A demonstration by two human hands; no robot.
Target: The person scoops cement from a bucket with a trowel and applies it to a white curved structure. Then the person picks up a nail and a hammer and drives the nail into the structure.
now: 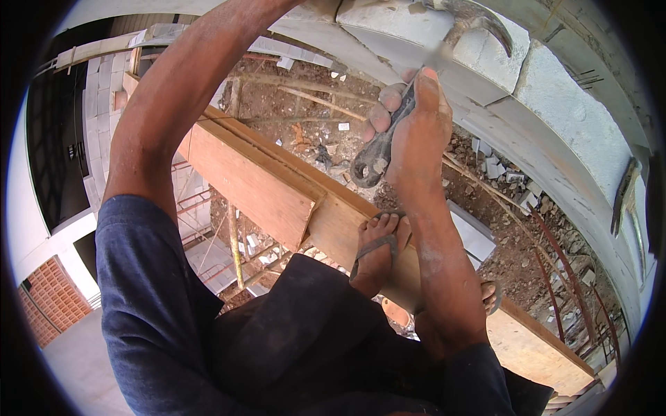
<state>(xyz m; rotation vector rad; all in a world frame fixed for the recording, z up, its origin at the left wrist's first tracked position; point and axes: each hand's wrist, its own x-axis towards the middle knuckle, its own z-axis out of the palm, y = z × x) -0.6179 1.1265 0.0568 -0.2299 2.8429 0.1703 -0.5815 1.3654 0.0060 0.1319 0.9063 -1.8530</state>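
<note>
My right hand [423, 121] is closed round the dark rubber grip of a claw hammer [378, 156], thumb lying along the handle. The grip's holed end sticks out below my fingers. The curved metal claw is raised against the pale block wall [576, 104] at the upper right; whether the hammer touches the blocks I cannot tell. My left forearm [184, 76] reaches up past the top edge of the head view, so the left hand is out of sight. Mortar joints run between the large grey-white blocks.
My sandalled feet [378, 253] stand on a raised wooden plank [250, 184]. Far below lies rubble-strewn ground [305, 139] with broken blocks and poles. Rusty rods [569, 277] rise at the right. A metal tool [628, 201] rests by the wall. Scaffold tubes [236, 243] stand left.
</note>
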